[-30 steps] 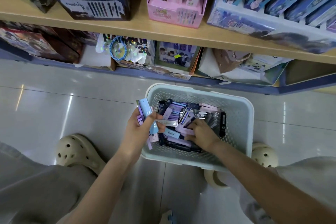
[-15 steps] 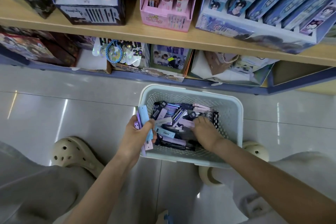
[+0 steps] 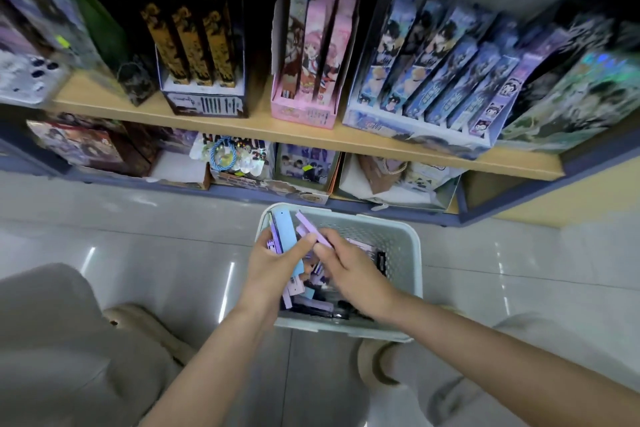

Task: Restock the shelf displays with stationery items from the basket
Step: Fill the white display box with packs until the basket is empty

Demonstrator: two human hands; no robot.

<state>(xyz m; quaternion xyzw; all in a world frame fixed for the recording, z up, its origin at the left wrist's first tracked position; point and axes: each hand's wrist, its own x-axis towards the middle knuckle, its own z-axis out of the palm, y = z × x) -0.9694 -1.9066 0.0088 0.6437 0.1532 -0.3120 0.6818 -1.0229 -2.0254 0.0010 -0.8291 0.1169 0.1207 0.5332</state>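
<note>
Basket (image 3: 403, 246): pale perforated plastic, on the tiled floor just below the lowest shelf tier, between the person's feet.
Basket contents (image 3: 313, 305): loose slim stationery boxes, lilac, blue and black, heaped without order.
Left hand (image 3: 273, 267): over the basket's left rim, fingers curled round a held bundle (image 3: 284, 234) of slim boxes, a blue one foremost, purple ones behind.
Right hand (image 3: 353, 274): over the basket's middle, fingertips pinching one lilac box (image 3: 311, 227).
Lilac box, axis: long axis slants up and to the left, its upper end just beside the bundle; contact cannot be told.
Nearer hand: the right already has it; the left lies just beside, so it probably joins the bundle.
Shelf board (image 3: 294, 132): wooden, forward of and above both hands, well apart from the basket.
Displays: black carton (image 3: 204, 104), pink carton (image 3: 304, 111), blue carton (image 3: 415, 121), packs standing upright.
Progress: judged early; basket well stocked.
</note>
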